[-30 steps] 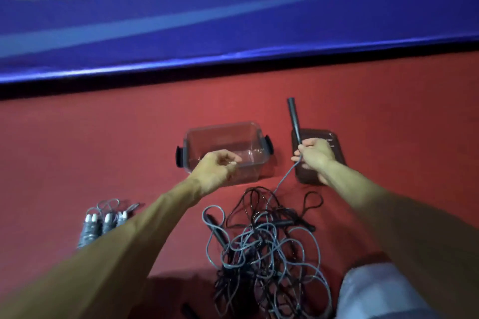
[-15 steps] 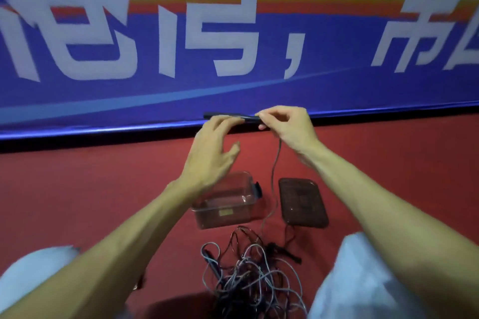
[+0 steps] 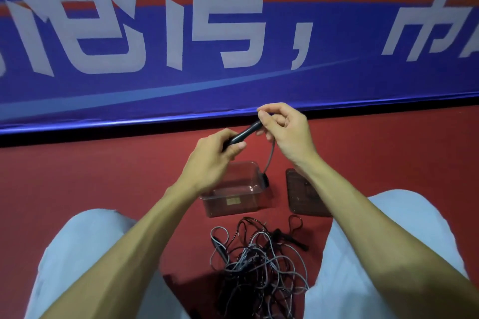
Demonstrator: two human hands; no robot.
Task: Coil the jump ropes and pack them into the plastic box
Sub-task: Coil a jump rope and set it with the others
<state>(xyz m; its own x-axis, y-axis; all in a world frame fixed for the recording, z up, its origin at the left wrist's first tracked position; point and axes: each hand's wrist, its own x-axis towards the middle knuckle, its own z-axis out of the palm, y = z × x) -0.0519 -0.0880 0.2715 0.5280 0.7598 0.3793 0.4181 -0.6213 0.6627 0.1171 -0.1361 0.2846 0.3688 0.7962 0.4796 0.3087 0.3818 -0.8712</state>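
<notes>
- As I look down through the head camera, my left hand [image 3: 211, 160] has its fingers [image 3: 228, 137] curled round the lower end of a black handle [image 3: 245, 133]
- My right hand [image 3: 286, 132] pinches the handle's upper end between thumb and fingertips [image 3: 263, 118] — the handle slants up from left fingers to right
- A grey cord [image 3: 270, 154] drops from under the right fingers toward the floor
- The plastic box [image 3: 229, 204] stands open on the red floor [image 3: 77, 176], just below my left fingers
- Its dark lid [image 3: 302, 197] lies flat beside the box, below my right wrist
- The tangle of jump ropes [image 3: 259, 261] lies nearer me than both hands — between my knees [image 3: 85, 254]
- Beyond the fingertips hangs a blue banner [image 3: 181, 90] with large white characters
</notes>
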